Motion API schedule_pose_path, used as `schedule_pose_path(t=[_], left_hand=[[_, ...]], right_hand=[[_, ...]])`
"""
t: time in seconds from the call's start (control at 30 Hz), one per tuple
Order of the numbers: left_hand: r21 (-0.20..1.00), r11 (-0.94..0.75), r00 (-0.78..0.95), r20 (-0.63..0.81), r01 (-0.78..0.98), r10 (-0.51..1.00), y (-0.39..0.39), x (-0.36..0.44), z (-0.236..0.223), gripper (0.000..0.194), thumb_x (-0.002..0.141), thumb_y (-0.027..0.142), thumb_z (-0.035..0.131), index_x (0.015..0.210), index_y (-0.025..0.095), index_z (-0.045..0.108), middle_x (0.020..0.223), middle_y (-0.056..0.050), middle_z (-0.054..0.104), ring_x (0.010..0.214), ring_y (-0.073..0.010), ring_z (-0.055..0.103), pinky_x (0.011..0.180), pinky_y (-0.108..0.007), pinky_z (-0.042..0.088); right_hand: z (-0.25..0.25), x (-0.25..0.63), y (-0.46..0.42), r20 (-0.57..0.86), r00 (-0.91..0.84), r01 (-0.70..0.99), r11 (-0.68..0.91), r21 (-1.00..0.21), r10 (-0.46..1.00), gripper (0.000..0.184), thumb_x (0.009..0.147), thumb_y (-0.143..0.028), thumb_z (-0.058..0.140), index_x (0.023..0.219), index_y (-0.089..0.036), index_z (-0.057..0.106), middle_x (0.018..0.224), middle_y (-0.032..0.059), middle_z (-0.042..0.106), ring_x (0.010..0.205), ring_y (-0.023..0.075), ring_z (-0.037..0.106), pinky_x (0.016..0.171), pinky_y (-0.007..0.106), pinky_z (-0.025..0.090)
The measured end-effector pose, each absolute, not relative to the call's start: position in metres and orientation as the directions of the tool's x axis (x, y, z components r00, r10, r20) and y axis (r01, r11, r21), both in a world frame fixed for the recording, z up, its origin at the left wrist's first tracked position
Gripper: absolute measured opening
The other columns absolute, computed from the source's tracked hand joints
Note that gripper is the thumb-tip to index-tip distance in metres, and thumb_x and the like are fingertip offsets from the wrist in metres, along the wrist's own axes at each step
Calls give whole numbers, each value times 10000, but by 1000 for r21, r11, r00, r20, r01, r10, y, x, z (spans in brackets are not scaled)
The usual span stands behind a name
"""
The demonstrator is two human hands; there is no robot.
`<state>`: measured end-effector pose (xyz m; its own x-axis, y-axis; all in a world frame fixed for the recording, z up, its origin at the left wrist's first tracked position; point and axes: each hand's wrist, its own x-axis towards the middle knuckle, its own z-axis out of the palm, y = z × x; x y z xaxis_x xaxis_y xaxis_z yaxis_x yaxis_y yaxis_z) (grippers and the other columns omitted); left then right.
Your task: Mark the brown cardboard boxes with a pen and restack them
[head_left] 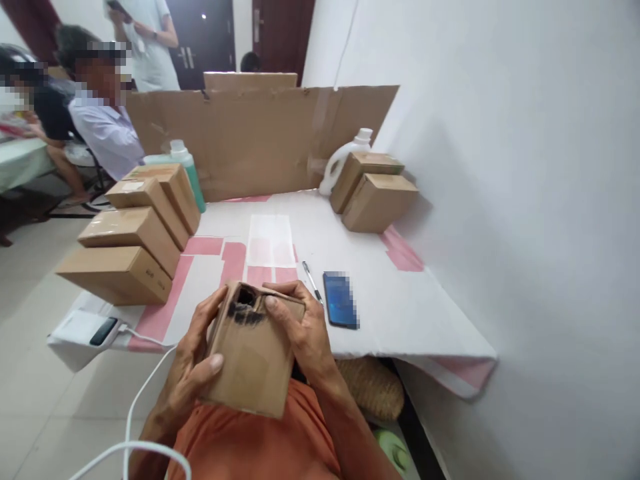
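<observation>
A cardboard box (255,363) is tilted up in front of my body, held between both hands. Near its top edge is a torn hole with black scribbled or scorched marks around it. My left hand (197,360) grips the left side, thumb lying on the front face. My right hand (303,320) holds the upper right corner, its thumb pressed beside the hole and fingers over the top edge. A pen (313,281) and a phone (341,300) with a lit blue screen lie on the table just right of the box.
Several cardboard boxes (125,267) line the table's left side. Two more boxes (380,203) stand right, before a white jug (345,160). A green bottle (193,177) stands behind. A cardboard panel (260,140) closes the back. A power bank (104,331) trails a white cable. People are beyond.
</observation>
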<state>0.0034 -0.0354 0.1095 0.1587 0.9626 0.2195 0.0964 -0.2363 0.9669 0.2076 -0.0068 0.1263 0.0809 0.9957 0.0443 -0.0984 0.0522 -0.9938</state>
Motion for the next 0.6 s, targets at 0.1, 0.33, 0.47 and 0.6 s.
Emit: schedule_pose_path(t=[0.1, 0.33, 0.47, 0.6], left_hand=[[998, -67, 142, 69, -23, 988, -42, 10, 114, 900, 886, 658, 701, 1682, 345, 424, 1771, -31, 401, 1648, -441, 322, 1326, -564, 361], [993, -9, 38, 4, 119, 999, -39, 23, 125, 649, 958, 558, 716, 1561, 380, 557, 1727, 18, 473, 1639, -375, 355, 1369, -527, 267], [975, -94, 31, 89, 203, 996, -41, 34, 127, 524, 999, 512, 689, 1503, 399, 601, 1695, 40, 506, 1608, -332, 402, 1352, -483, 284], [928, -225, 96, 205, 298, 974, -37, 36, 120, 463, 1038, 464, 654, 1493, 394, 606, 1651, 31, 546, 1598, -279, 421, 1323, -401, 329]], right_hand=[[139, 210, -18, 100, 53, 3, 100, -995, 994, 413, 856, -537, 852, 1093, -226, 720, 1179, 71, 800, 1085, 263, 760, 943, 378, 589], [138, 217, -31, 193, 28, 118, 188, -975, 981, 320, 903, -421, 844, 1135, -238, 722, 1235, 56, 790, 1157, 231, 748, 1034, 369, 567], [139, 214, -37, 341, 171, 265, 291, -919, 924, 417, 865, -372, 886, 1198, -237, 673, 1318, 90, 748, 1248, 260, 702, 1091, 417, 557], [139, 212, -37, 440, 197, 486, 302, -820, 876, 306, 899, -403, 848, 1087, -225, 683, 1079, 77, 758, 1042, 266, 716, 948, 434, 598]])
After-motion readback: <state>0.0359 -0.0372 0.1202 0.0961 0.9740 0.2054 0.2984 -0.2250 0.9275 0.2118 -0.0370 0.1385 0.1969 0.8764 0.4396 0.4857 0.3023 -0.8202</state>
